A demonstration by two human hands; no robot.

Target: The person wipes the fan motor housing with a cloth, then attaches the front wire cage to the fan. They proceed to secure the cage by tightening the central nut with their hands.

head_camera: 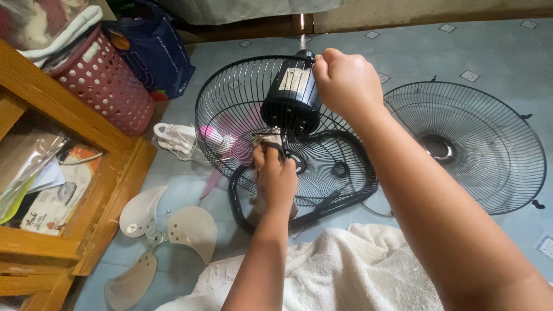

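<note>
A black fan motor housing [291, 95] with its rear wire grille [230, 109] stands tilted over a black base frame [337, 190] on the floor. My right hand [344, 80] is closed around the top of the motor housing. My left hand [275, 175] grips a small pale cloth [266, 140] pressed against the grille just below the motor. A detached front grille [472, 144] lies flat on the floor to the right. A white three-blade fan propeller [167, 230] lies on the floor at lower left.
A white towel [340, 270] lies at the bottom. A wooden shelf [86, 173] with papers stands on the left, a pink perforated basket [106, 80] and a dark blue bag [158, 55] behind it. A white plug and cord [175, 138] lie by the grille.
</note>
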